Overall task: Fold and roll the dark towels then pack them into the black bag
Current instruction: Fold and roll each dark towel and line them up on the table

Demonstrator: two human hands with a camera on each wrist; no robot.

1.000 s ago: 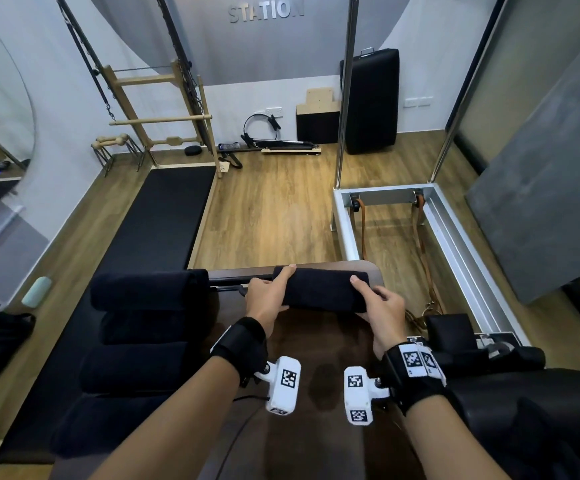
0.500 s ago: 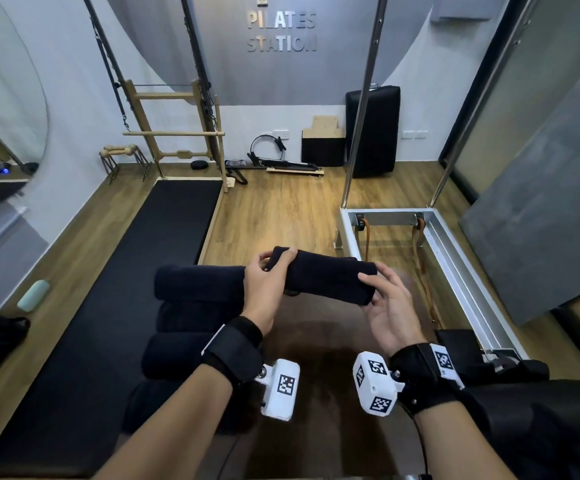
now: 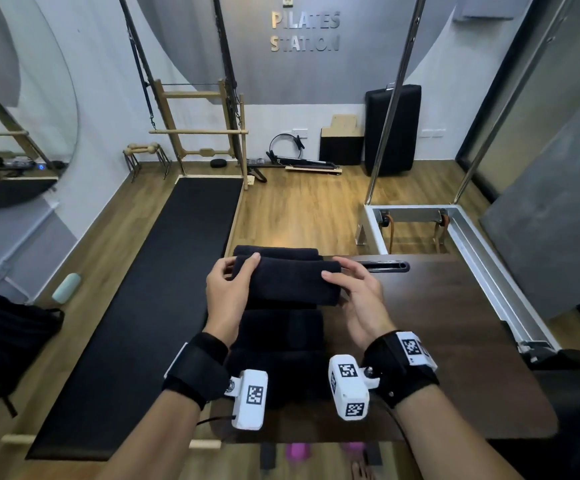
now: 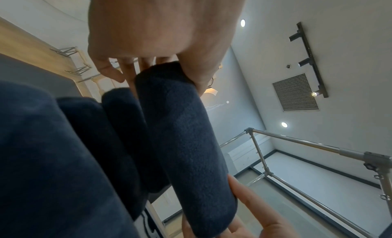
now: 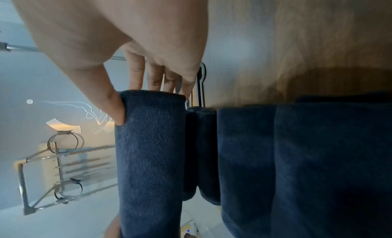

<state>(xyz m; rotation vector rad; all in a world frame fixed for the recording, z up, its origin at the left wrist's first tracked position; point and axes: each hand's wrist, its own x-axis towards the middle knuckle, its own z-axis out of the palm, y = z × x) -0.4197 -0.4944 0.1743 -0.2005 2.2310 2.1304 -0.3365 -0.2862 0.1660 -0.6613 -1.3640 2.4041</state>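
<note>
A rolled dark towel (image 3: 290,280) (image 4: 186,149) (image 5: 150,157) hangs level above a row of several rolled dark towels (image 3: 281,341) (image 4: 63,157) (image 5: 297,157) that lie along the left side of the dark wooden table (image 3: 455,341). My left hand (image 3: 228,289) (image 4: 165,40) grips the roll's left end, thumb on top. My right hand (image 3: 354,292) (image 5: 137,57) pinches its right end between thumb and fingers. The black bag (image 3: 1,337) lies on the floor at the far left.
A long black mat (image 3: 164,289) covers the floor left of the table. A metal reformer frame (image 3: 472,237) with upright poles stands to the right. A mint green roller (image 3: 66,287) lies by the wall. Dark fabric (image 3: 576,410) sits at the table's right edge.
Both hands lifted the rolled towel off the table's far edge and carried it left, over the row of rolled towels. My head has turned left with it.
</note>
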